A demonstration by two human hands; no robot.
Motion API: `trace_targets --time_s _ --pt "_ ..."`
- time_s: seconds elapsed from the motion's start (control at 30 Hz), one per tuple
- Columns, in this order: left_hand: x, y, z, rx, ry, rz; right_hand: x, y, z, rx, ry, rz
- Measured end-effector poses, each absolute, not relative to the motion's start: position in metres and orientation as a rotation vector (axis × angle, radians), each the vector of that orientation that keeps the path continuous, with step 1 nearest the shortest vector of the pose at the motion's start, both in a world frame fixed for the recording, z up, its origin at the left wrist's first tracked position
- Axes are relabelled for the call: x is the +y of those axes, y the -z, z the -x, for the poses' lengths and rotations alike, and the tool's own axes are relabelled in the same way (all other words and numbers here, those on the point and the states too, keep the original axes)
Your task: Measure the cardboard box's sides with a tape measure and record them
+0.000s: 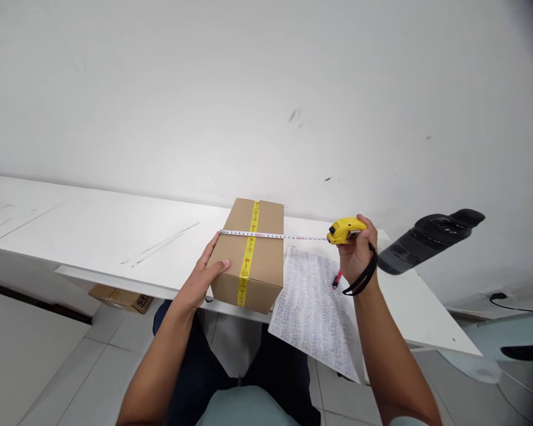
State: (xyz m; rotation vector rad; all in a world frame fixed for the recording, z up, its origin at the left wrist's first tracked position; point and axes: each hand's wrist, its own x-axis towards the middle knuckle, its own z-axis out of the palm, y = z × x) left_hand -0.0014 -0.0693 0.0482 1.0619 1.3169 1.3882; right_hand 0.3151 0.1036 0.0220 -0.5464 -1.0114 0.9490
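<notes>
A brown cardboard box (270, 260) sealed with yellow printed tape (247, 260) sits at the table's front edge. Across its top runs the white blade (275, 236) of a tape measure, pulled out past the box's right side. My right hand (357, 254) grips the yellow tape measure case (344, 231), held right of the box, with a black wrist strap (365, 278) around the wrist. My left hand (202, 275) clasps the box's left side, thumb on top, index fingertip at the blade's end. Whether that finger pins the hook is too small to tell.
A handwritten sheet (313, 313) overhangs the front edge of the white table (115, 231), with a red-and-black pen (337, 279) on it. At the right stands a black bottle (426, 239). Another carton (119, 297) sits below the tabletop at left. A wall (249, 106) rises behind.
</notes>
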Motion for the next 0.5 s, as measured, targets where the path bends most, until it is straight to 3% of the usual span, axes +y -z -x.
trace_targets --time_s 0.5 --pt "-0.066 -0.055 -0.008 1.27 -1.448 -0.953 0.06 -0.008 -0.259 -1.047 -0.829 0.781"
